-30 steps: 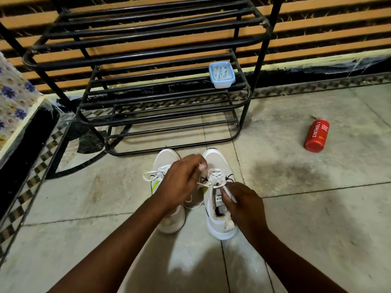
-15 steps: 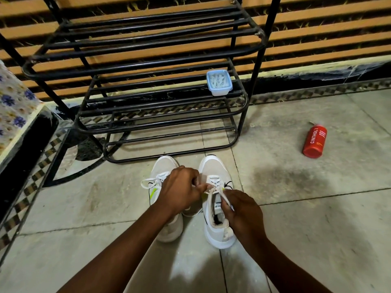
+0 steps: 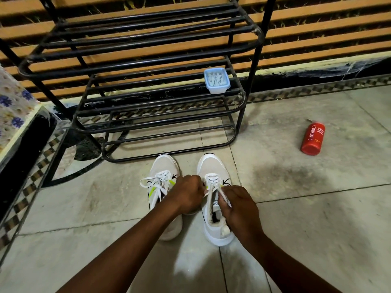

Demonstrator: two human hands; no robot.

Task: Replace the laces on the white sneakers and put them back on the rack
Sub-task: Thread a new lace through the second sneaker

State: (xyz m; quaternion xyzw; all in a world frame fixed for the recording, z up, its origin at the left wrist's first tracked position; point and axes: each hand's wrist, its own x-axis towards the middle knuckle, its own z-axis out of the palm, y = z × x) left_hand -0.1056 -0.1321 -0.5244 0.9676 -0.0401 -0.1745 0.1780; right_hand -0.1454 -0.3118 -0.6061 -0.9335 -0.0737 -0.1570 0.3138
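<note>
While both forearms reach in from the bottom edge, the left hand [image 3: 187, 194] & right hand [image 3: 239, 210] meet over the right sneaker [image 3: 211, 166], each w/ fingers curled round a strand of its white lace [image 3: 212, 180]. The left hand pinches its strand at the shoe's inner side. The right hand holds its strand taut back over the tongue. Whether the strands cross under the fingers can't be told. The shoe stands upright, toe toward the rack, heel toward the person. Just beside it the left sneaker [image 3: 163, 166] stands parallel, its white lacing looping out to the outer side. The left wrist covers its heel end.

Both shoes sit on the floor [image 3: 317, 218]: large pale tiles, dusty, w/ thin dark joints & a dark smudge [image 3: 285, 176] to the right of the shoes. Just beyond the toes stands the black metal rack [image 3: 137, 60], several tiers of bars. A small blue tub [image 3: 216, 80] w/ white bits inside sits at the right end of a middle tier. A red bottle [image 3: 312, 138] lies on its side, well apart to the right. Behind, a checker tile border [image 3: 317, 89] runs along the base of a wall [image 3: 317, 22] striped orange & dark. At far left a floral cloth [image 3: 12, 106] covers a raised ledge.
</note>
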